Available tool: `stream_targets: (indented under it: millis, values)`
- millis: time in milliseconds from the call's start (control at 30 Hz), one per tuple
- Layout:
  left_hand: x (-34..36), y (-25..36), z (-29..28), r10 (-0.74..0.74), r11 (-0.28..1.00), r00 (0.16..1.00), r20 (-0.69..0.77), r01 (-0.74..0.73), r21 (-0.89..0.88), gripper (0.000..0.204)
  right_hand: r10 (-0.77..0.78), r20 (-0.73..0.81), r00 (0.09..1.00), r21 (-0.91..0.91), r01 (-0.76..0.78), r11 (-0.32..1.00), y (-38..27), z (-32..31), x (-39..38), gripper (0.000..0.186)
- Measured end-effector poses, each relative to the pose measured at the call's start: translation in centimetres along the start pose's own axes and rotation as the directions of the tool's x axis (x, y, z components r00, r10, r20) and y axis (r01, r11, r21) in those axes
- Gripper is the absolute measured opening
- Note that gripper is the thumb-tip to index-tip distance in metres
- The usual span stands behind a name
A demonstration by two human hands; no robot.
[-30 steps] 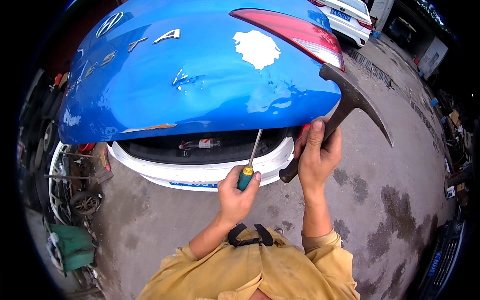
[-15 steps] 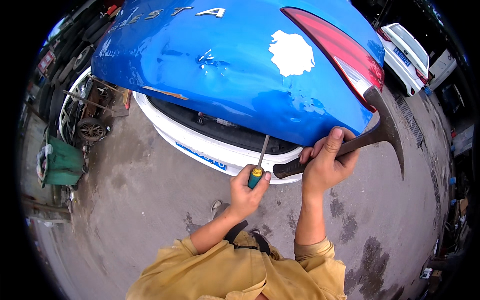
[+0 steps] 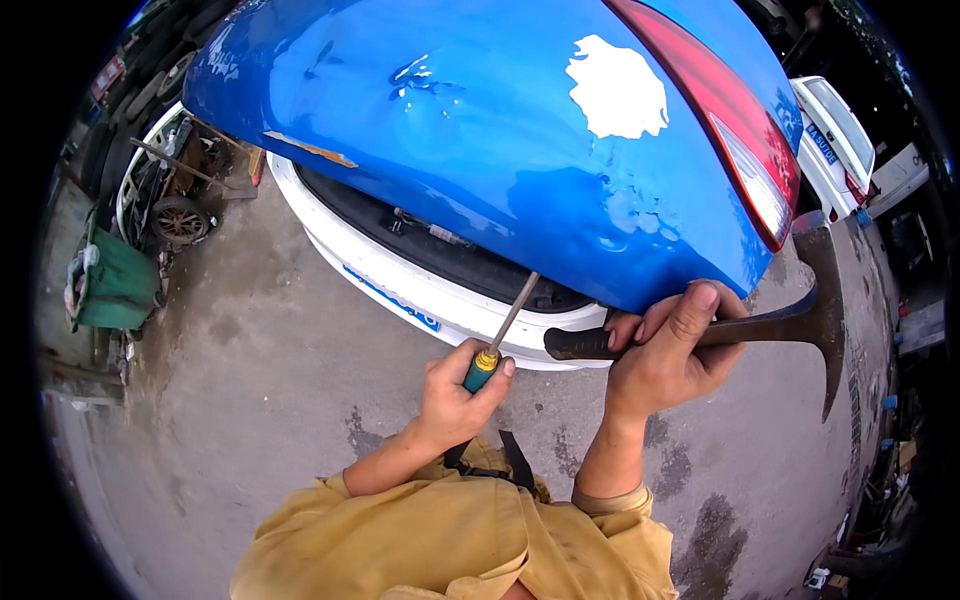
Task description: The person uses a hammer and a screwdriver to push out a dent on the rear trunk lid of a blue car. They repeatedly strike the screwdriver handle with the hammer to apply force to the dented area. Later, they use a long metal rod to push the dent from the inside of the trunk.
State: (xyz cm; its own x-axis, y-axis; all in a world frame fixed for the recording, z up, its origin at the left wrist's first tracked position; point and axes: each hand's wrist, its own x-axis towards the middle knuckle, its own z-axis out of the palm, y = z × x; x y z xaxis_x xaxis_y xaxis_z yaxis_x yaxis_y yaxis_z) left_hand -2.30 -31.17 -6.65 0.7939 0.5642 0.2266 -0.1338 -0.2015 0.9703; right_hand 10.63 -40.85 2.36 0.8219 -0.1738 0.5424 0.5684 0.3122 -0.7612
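Observation:
My left hand (image 3: 460, 398) grips a screwdriver (image 3: 481, 368) with a green and yellow handle, its steel shaft pointing up to the lower edge of a raised blue trunk lid (image 3: 450, 180), where the tip is hidden. My right hand (image 3: 668, 362) is closed on the handle of a dark steel hammer (image 3: 823, 310), held nearly level just below the lid’s right corner, head to the right. The lid bears dents, flaked paint, a bare white patch (image 3: 617, 88) and a red tail light (image 3: 735, 140). Below it are a dark trunk opening and a white bumper (image 3: 330, 235).
A green bin (image 3: 112, 280), a loose wheel (image 3: 180, 219), stacked tyres, long-handled tools and car parts crowd the left side. A white car (image 3: 830, 140) stands at the upper right, with more clutter along the right edge. Stained concrete ground lies underfoot.
The hammer has swung from steeply angled to nearly level, its head now lower and farther right. The view has turned, shifting the lid rightward. My left hand still holds the screwdriver at the lid’s edge.

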Motion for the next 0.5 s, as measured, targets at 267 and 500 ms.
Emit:
stream_targets:
  millis: [267,500]
  values:
    - [1.1,-1.1,-0.4,0.111,0.987,0.993,-0.032,-0.107,0.117,0.019,-0.019,-0.034,0.999,0.03,0.02,0.999,0.7,0.3,-0.3,0.024]
    - [2.8,-3.5,0.5,0.354,0.927,0.932,-0.075,-0.339,0.16,0.019,-0.076,-0.006,0.997,0.075,0.076,0.994,0.9,0.0,-0.1,0.026]
